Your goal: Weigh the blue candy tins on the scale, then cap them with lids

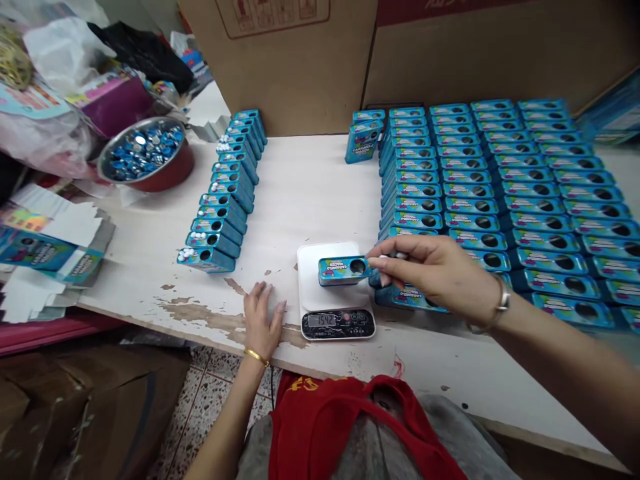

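A blue candy tin (336, 269) with a round dark hole in its top stands on a white digital scale (308, 273), whose display seems to show digits like 1542. At the tin's right end, the fingertips of my right hand (425, 268) come together. Small white candies (384, 259) show between those fingers. Whether the fingertips also grip the tin, I cannot tell. My left hand (262, 320) rests flat on the worn table (280, 220) left of the scale, fingers apart and holding nothing.
Rows of blue tins (470, 190) fill the table's right side. At left runs a row of tins (220, 227), some topped with white candies. A bowl of blue-wrapped sweets (145, 155) and flattened cartons (55, 247) lie further left. Cardboard boxes (300, 73) stand behind.
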`<state>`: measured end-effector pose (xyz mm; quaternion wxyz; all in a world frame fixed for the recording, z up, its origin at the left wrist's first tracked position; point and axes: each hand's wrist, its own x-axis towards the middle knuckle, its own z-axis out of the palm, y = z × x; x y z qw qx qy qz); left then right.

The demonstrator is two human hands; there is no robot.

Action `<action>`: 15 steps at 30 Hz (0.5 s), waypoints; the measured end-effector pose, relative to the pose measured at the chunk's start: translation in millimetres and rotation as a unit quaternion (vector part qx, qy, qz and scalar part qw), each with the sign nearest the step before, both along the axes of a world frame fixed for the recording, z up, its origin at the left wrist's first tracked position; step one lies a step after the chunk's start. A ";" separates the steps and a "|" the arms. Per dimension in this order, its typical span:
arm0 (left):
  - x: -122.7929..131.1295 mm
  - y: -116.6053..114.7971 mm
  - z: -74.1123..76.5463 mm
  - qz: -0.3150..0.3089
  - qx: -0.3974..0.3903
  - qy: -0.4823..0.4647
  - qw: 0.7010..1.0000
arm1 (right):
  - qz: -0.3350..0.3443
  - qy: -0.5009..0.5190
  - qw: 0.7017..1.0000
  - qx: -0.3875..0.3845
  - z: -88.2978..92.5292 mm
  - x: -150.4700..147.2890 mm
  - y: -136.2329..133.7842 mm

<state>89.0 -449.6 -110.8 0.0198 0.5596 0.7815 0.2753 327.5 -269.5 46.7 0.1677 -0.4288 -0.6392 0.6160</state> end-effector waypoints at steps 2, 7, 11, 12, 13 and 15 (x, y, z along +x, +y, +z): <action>-0.9 0.1 -1.5 0.002 0.003 0.000 1.000 | 0.004 -0.010 1.000 0.016 -4.4 -5.7 0.3; -0.7 0.7 2.9 0.007 0.007 -0.014 1.000 | -0.018 0.006 1.000 -0.009 -8.5 -14.7 2.8; 10.5 21.9 41.4 -0.056 0.036 -0.056 0.996 | -0.058 0.067 0.994 -0.068 -5.4 -8.7 1.5; 14.9 31.5 54.7 -0.091 0.038 -0.054 0.994 | -0.069 0.077 0.991 -0.082 -4.7 -5.0 0.6; 19.3 42.6 68.2 -0.132 0.032 -0.042 0.990 | -0.079 0.083 0.989 -0.095 -3.9 -0.4 -0.4; 26.7 68.6 92.8 -0.228 0.008 0.000 0.974 | -0.096 0.089 0.985 -0.115 -1.7 11.5 -2.6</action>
